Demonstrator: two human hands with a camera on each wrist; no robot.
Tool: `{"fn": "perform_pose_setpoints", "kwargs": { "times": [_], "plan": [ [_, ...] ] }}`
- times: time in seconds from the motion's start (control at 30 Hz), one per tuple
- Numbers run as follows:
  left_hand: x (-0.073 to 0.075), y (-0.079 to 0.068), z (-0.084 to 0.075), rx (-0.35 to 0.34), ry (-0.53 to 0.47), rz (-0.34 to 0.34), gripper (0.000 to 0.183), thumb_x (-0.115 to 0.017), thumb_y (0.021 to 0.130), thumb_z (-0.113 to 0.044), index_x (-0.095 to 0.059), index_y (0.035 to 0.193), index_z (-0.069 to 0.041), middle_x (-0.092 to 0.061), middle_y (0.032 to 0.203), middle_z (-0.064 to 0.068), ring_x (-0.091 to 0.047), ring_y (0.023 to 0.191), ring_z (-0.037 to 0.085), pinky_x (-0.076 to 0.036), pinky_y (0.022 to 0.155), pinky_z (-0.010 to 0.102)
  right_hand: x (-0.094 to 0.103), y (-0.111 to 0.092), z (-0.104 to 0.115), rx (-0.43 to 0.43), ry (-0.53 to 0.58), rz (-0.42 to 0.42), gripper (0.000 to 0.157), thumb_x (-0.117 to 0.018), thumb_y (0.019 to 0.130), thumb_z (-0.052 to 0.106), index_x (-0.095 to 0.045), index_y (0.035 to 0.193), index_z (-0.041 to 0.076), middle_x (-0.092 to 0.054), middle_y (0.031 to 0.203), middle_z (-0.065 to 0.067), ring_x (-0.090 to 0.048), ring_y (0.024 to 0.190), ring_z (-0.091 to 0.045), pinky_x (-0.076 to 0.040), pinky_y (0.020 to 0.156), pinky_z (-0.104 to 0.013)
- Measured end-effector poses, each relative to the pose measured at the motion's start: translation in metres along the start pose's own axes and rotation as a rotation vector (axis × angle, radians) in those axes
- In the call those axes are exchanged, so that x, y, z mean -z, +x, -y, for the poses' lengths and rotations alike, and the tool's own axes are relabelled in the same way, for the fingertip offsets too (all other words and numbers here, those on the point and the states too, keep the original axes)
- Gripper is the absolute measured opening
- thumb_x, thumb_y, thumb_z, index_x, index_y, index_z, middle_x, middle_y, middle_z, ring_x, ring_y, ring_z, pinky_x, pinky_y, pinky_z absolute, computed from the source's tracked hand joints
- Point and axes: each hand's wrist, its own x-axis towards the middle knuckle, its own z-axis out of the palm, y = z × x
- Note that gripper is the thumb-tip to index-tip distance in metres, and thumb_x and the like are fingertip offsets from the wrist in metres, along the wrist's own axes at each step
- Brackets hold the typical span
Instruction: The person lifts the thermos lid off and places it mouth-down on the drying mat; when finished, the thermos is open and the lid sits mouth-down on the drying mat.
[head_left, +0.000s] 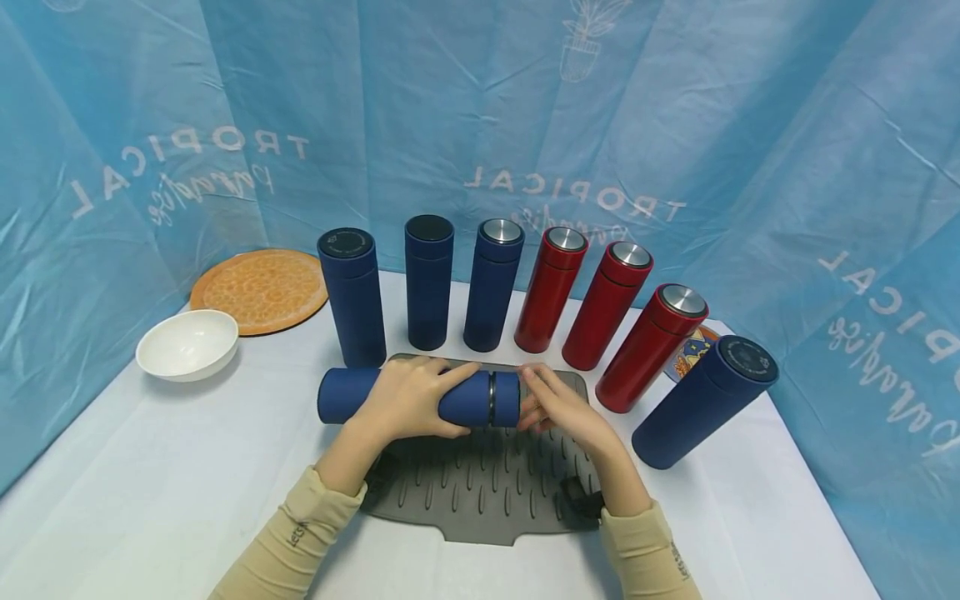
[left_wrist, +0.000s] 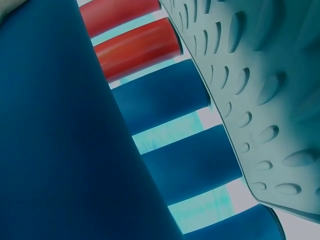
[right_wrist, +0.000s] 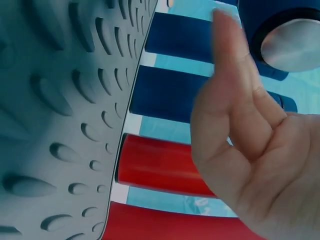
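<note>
Clamping my left hand (head_left: 405, 398), fingers curled, round the sideways blue bottle (head_left: 468, 402) at frame centre, I hold my right hand (head_left: 561, 410) loose-fingered beside its lid (head_left: 508, 400); seven bottles (head_left: 489, 292) stand, this one seemingly unfinished.

The head view looks forward and down from 6 o'clock, far enough back to take in the counter (head_left: 150, 500), the left hand (head_left: 412, 396) and the curtain (head_left: 420, 108) at 12 o'clock. The left wrist view sits close to the gripped blue vacuum flask (left_wrist: 65, 130), which fills 7 to 11 o'clock; the right wrist view has the right hand (right_wrist: 250, 135) near at 4 o'clock. Both wrist views are rolled sideways, sharing the textured grey mat (head_left: 480, 483) and upright flasks (head_left: 551, 292) with the head view.
</note>
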Motion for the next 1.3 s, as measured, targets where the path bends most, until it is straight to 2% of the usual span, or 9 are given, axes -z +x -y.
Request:
{"fn": "perform_pose_setpoints", "kwargs": {
  "times": [0.1,0.23,0.47,0.63,0.77,0.97,1.07,1.17,1.3],
  "plan": [
    [0.0,0.0,-0.001,-0.006,-0.002,-0.001,0.08,-0.073,0.059,-0.063,-0.056,0.127,-0.026,-0.067,0.1,0.003,-0.064,0.084,0.02,-0.052,0.069,0.04,-0.003,0.001,-0.001,-0.008,-0.01,-0.023,0.053,-0.032,0.098,0.047,-0.042,0.125,0.003,-0.066,0.078,-0.013,-0.066,0.07,-0.025,-0.049,0.066,-0.038],
    [0.001,0.001,-0.002,-0.002,-0.004,0.017,0.08,-0.073,0.059,-0.063,-0.055,0.128,-0.027,-0.067,0.101,0.003,-0.064,0.086,0.02,-0.051,0.07,0.04,-0.005,0.005,-0.006,-0.009,-0.005,-0.013,0.05,-0.04,0.096,0.045,-0.044,0.123,0.003,-0.064,0.074,-0.01,-0.063,0.066,-0.02,-0.046,0.062,-0.033],
    [0.001,0.001,-0.003,0.002,-0.002,0.031,0.08,-0.072,0.06,-0.064,-0.054,0.129,-0.027,-0.067,0.101,0.003,-0.063,0.086,0.021,-0.051,0.071,0.041,0.001,0.003,-0.01,-0.015,0.022,0.052,0.058,-0.051,0.091,0.039,-0.031,0.135,0.008,-0.058,0.091,-0.013,-0.057,0.081,-0.03,-0.048,0.073,-0.037],
    [0.002,0.001,-0.003,0.003,-0.001,0.034,0.08,-0.073,0.06,-0.063,-0.054,0.128,-0.027,-0.067,0.102,0.004,-0.064,0.088,0.022,-0.051,0.073,0.043,0.004,0.001,-0.009,0.046,0.05,0.098,0.062,-0.062,0.085,0.027,-0.029,0.135,0.013,-0.048,0.115,-0.018,-0.051,0.097,-0.032,-0.046,0.082,-0.047],
    [0.002,0.0,-0.002,0.007,0.005,0.045,0.08,-0.073,0.06,-0.064,-0.054,0.129,-0.027,-0.066,0.104,0.004,-0.063,0.089,0.023,-0.051,0.074,0.045,0.004,0.0,-0.008,0.092,0.019,0.105,0.069,-0.07,0.079,0.021,-0.028,0.134,0.019,-0.04,0.128,-0.016,-0.046,0.11,-0.032,-0.045,0.087,-0.044],
    [0.002,0.0,-0.001,0.008,0.003,0.029,0.08,-0.073,0.059,-0.064,-0.055,0.128,-0.027,-0.067,0.102,0.004,-0.064,0.086,0.022,-0.051,0.073,0.043,0.003,0.001,-0.007,0.069,0.024,0.101,0.068,-0.065,0.084,0.028,-0.023,0.137,0.021,-0.038,0.131,-0.018,-0.048,0.109,-0.032,-0.048,0.085,-0.046],
    [0.002,0.0,-0.001,0.009,0.008,0.018,0.08,-0.073,0.059,-0.064,-0.055,0.128,-0.027,-0.067,0.101,0.004,-0.064,0.084,0.022,-0.052,0.072,0.042,0.002,0.002,-0.005,0.023,0.026,0.066,0.056,-0.05,0.092,0.04,-0.023,0.137,0.019,-0.046,0.123,-0.019,-0.055,0.099,-0.028,-0.051,0.08,-0.043],
    [0.002,0.0,-0.001,0.006,0.007,0.012,0.08,-0.073,0.059,-0.064,-0.056,0.127,-0.027,-0.067,0.1,0.004,-0.064,0.084,0.022,-0.052,0.071,0.042,0.0,0.003,-0.004,0.004,0.018,0.024,0.05,-0.035,0.097,0.046,-0.031,0.131,0.009,-0.06,0.102,-0.018,-0.063,0.083,-0.023,-0.051,0.072,-0.037],
    [0.0,0.0,-0.001,-0.001,-0.001,0.006,0.08,-0.073,0.058,-0.063,-0.056,0.127,-0.027,-0.067,0.099,0.004,-0.064,0.083,0.021,-0.052,0.069,0.041,-0.001,0.005,-0.006,-0.004,0.031,0.001,0.047,-0.035,0.098,0.042,-0.039,0.122,0.002,-0.065,0.078,-0.011,-0.065,0.068,-0.018,-0.05,0.065,-0.034]
  ]
}}
